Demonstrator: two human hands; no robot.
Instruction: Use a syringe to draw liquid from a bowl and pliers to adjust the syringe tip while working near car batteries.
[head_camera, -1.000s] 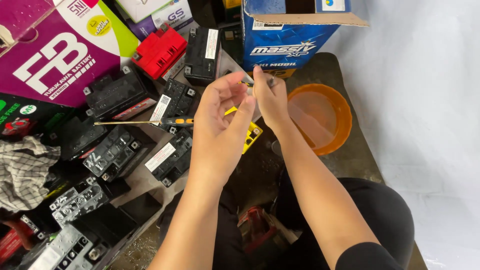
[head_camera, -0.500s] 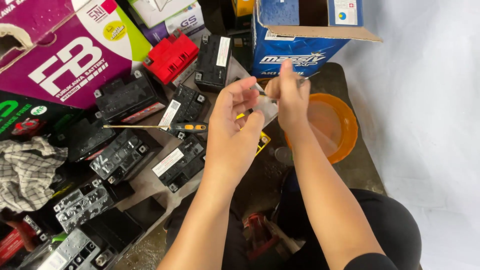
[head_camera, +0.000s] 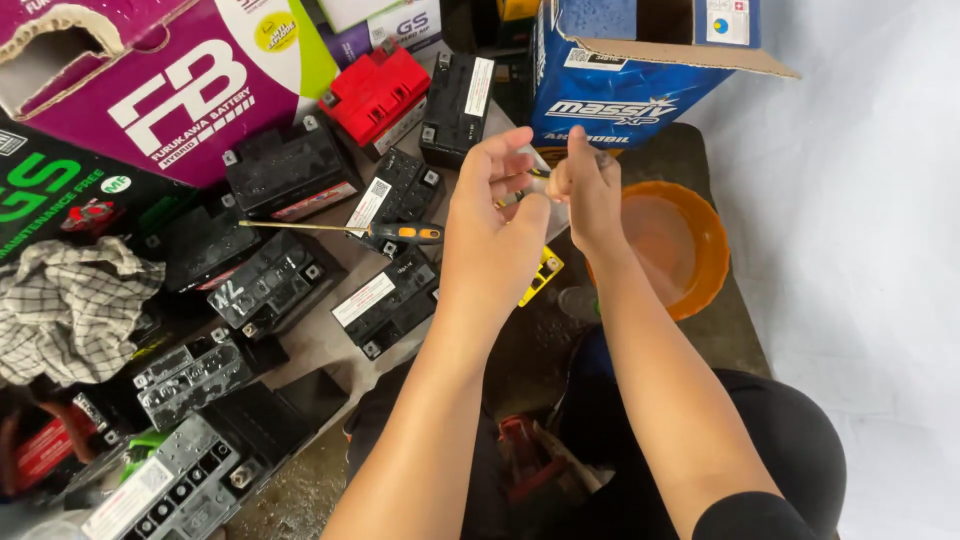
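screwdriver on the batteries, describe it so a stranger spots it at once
Start at the big purple carton top left and drop to the black batteries below it. The screwdriver lies flat across them: the only long thin shaft there, with an orange-and-black handle.

Batteries and boxes crowd the floor.
A red battery sits by the purple carton; an orange basin lies right.
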